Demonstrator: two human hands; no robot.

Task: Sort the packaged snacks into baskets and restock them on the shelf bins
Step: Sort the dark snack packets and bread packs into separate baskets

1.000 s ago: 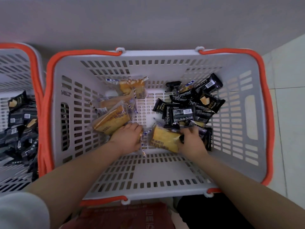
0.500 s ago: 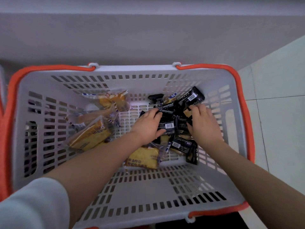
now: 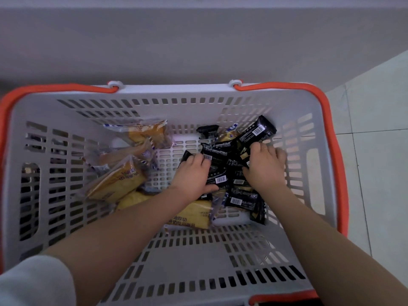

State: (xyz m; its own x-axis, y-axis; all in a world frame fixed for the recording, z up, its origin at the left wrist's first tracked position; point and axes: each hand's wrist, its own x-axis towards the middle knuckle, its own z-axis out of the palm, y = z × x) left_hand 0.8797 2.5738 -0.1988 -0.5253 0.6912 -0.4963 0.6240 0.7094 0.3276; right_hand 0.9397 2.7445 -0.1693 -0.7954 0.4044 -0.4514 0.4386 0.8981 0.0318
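A grey basket (image 3: 287,102) holds yellow cake packs (image 3: 114,184) at left and a heap of black snack packs (image 3: 223,164) at right, their long axes pointing every way. The left hand (image 3: 192,175) and right hand (image 3: 262,164) curl round the heap from either side, seemingly gathering several. The packs look light, crinkly and slippery; best scooped by their middles.

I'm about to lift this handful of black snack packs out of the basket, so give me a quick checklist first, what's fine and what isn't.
1. Both hands on the black packs: left hand and right hand flank the black pile. Ok.
2. Firm grip: fingertips are hidden among the wrappers. Cannot tell.
3. Pile free of yellow packs: one yellow pack lies partly under the left wrist. Not ok.
4. All black packs gathered: one black pack leans on the far wall, outside the hands. Not ok.
5. Basket open above. Ok.
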